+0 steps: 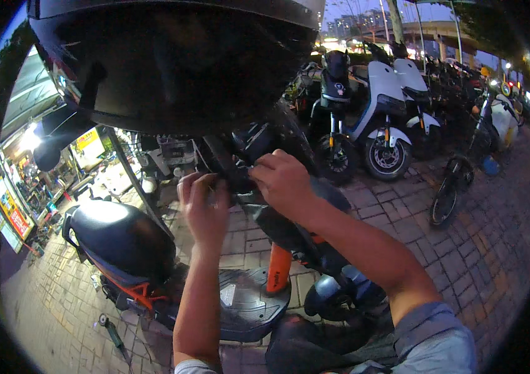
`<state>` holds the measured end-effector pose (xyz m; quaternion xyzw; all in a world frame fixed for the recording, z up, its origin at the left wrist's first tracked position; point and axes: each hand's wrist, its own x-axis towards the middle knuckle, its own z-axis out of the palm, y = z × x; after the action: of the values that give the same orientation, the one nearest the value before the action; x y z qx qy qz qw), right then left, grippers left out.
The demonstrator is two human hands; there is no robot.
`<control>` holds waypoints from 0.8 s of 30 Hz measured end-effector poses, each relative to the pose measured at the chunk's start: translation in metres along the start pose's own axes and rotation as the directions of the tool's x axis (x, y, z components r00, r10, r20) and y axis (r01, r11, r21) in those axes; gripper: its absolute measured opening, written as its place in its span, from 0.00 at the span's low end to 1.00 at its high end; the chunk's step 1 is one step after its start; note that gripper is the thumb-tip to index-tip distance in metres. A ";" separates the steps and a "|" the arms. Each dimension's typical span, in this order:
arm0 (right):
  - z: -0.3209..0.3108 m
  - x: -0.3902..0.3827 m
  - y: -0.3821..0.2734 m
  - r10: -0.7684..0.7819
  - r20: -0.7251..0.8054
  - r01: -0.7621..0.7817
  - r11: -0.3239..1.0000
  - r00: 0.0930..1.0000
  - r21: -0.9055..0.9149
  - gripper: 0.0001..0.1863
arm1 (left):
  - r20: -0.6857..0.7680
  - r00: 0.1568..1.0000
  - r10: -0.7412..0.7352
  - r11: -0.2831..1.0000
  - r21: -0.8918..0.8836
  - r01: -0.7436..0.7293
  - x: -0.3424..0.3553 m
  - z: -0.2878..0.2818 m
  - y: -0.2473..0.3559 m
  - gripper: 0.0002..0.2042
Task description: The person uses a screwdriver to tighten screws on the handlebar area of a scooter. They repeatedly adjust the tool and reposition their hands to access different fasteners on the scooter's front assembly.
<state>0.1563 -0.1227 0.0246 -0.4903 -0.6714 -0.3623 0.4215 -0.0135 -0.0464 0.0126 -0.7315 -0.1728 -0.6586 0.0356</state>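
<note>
Outdoor scene in dim light, on brick-patterned paving (470, 274); a brightly lit, cluttered stall (84, 149) occupies the left, and parked white-fronted scooters (383, 103) the upper right. A black-and-orange scooter with a rounded black seat (122, 243) spans the centre and lower left, its orange upright column (279, 268) rising from a grey footboard (249, 305). Above the column, at mid-frame, the left hand (206, 206) and right hand (282, 181) flank a dark part (238, 177). The left fingers are curled, the right drawn narrowly together; whether either grips anything cannot be told. A large glossy black panel (178, 68) is cut off by the upper edge and covers the view behind. Paving extends rightward to a dark bicycle (452, 187); at lower left it carries a slender greenish tool (113, 335).
</note>
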 end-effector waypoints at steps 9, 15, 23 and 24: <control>-0.005 -0.006 0.004 0.016 -0.002 -0.016 0.999 1.000 0.045 0.10 | 0.539 0.828 -0.156 0.858 0.489 -0.157 0.027 0.003 0.051 0.20; -0.004 -0.005 0.003 0.007 -0.032 -0.006 0.998 0.999 0.055 0.12 | 0.756 0.625 -0.192 0.932 0.340 -0.125 0.054 0.009 0.036 0.12; -0.007 -0.005 0.003 -0.065 0.002 0.065 0.996 0.998 0.057 0.10 | 0.687 0.676 -0.268 0.910 0.411 -0.057 0.042 0.015 0.040 0.13; -0.008 -0.005 0.003 -0.082 0.013 0.081 0.995 0.997 0.058 0.10 | 0.692 0.667 -0.276 0.913 0.405 -0.044 0.042 0.014 0.041 0.13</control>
<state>0.1616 -0.1308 0.0237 -0.4528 -0.7043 -0.3559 0.4150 0.0148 -0.0721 0.0593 -0.8990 -0.3464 -0.2601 0.0640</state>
